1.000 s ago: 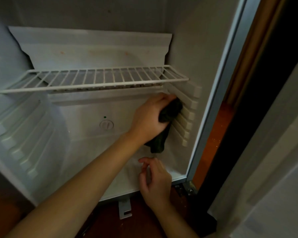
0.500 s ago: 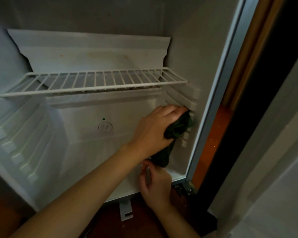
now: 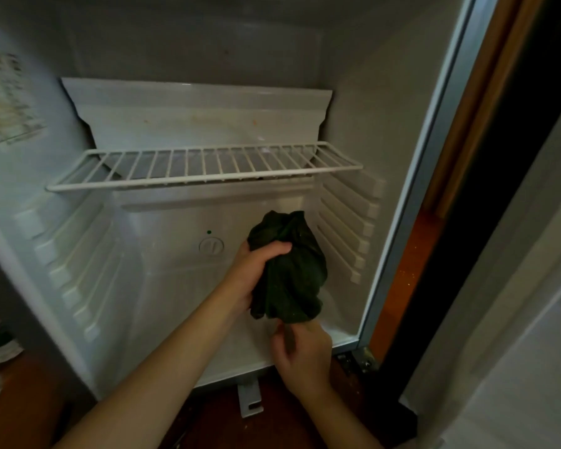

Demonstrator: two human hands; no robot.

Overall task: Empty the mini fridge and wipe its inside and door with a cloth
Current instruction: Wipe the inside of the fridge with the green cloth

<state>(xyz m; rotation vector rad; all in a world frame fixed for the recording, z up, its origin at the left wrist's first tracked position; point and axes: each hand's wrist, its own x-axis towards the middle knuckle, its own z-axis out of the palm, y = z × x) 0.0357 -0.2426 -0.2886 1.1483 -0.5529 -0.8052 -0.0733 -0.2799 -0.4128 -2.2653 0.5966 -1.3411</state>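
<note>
The mini fridge (image 3: 175,303) stands open with nothing stored inside, only a white wire shelf (image 3: 204,170) across the middle. A dark green cloth (image 3: 292,273) is bunched up in front of the lower back wall, close to the ribbed right wall (image 3: 347,231). My left hand (image 3: 256,270) reaches in from the lower left and grips the cloth near its top. My right hand (image 3: 305,354) sits just under the cloth at the fridge's front edge, its curled fingers pinching the hanging lower end.
A round dial (image 3: 211,246) sits on the back wall left of the cloth. A label (image 3: 7,98) is stuck on the left wall. A white foot bracket (image 3: 250,400) and a hinge (image 3: 360,358) lie below the front edge. A grey panel (image 3: 499,303) stands to the right.
My left hand has pulled the cloth off the right wall's ribs and turned it towards the middle. The cloth's lower end now meets my right hand, which has stayed low at the front.
</note>
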